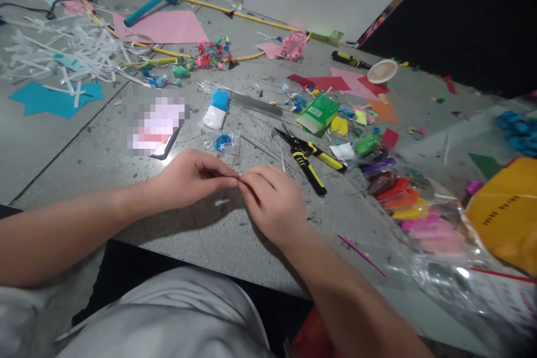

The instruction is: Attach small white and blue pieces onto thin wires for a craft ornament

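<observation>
My left hand (pixel 191 178) and my right hand (pixel 272 201) meet fingertip to fingertip over the grey floor, both pinched on something thin that I cannot make out, perhaps a fine wire. Yellow-and-black pliers (pixel 309 159) lie just beyond my right hand. A bundle of thin metal wires (pixel 247 102) lies farther out, with a blue-and-white lump (pixel 217 109) beside it and a small bag holding a blue piece (pixel 224 141) near my left hand.
A clear bag of coloured clay sticks (pixel 413 210) and a yellow bag (pixel 505 212) sit at right. A green packet (pixel 318 113), coloured paper scraps, pink paper (pixel 165 27), white paper strips (pixel 62 53), a paper cup (pixel 381 71) and a blurred-out item (pixel 157 124) are scattered around.
</observation>
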The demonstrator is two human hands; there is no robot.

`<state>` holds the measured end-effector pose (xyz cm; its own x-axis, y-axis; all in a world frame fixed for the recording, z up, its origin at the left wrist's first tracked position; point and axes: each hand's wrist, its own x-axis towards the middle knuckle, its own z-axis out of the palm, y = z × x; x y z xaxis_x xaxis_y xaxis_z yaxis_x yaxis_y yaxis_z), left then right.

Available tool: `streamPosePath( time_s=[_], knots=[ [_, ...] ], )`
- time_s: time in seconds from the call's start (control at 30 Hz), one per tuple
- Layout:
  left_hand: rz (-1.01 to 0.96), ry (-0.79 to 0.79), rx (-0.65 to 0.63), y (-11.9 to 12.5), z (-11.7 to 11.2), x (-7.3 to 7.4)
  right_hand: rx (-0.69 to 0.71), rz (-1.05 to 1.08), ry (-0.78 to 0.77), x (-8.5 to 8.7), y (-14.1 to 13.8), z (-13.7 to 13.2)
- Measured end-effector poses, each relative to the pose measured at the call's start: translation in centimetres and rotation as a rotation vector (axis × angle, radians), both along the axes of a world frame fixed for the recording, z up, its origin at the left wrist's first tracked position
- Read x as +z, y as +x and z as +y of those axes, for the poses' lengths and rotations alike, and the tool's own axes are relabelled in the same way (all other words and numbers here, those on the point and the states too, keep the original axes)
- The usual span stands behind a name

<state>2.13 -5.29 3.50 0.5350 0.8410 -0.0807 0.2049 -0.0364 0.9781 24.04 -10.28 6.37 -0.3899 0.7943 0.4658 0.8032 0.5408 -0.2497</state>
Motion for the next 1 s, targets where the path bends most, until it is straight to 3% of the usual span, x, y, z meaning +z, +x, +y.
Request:
streamPosePath(
  time_s=[0.3, 0.47, 0.6, 0.7, 1.0],
  knots=[
    [-0.135, -0.222, 0.008, 0.1, 0.6, 0.0, 0.056, 0.073, -0.014, 0.3, -0.2, -0.2],
    [-0.141, -0.284, -0.083, 0.0, 0.9, -0.4, 0.086, 0.042, -0.039, 0.5, -0.2, -0.2],
    [-0.157, -0.335, -0.149, -0.1, 0.9, -0.3, 0.125, 0.158, -0.207, 0.8, -0.1, -0.2],
    [-0.129, -0.368, -0.162, -0.1, 0.8, 0.1, 0.078, 0.295, -0.285, 0.9, 0.3, -0.1],
    [0.029, -0.256, -0.061, 0.3, 1.3, 0.4, -0.007, 0.336, -0.096, 1.2, 0.7, 0.7]
  ],
)
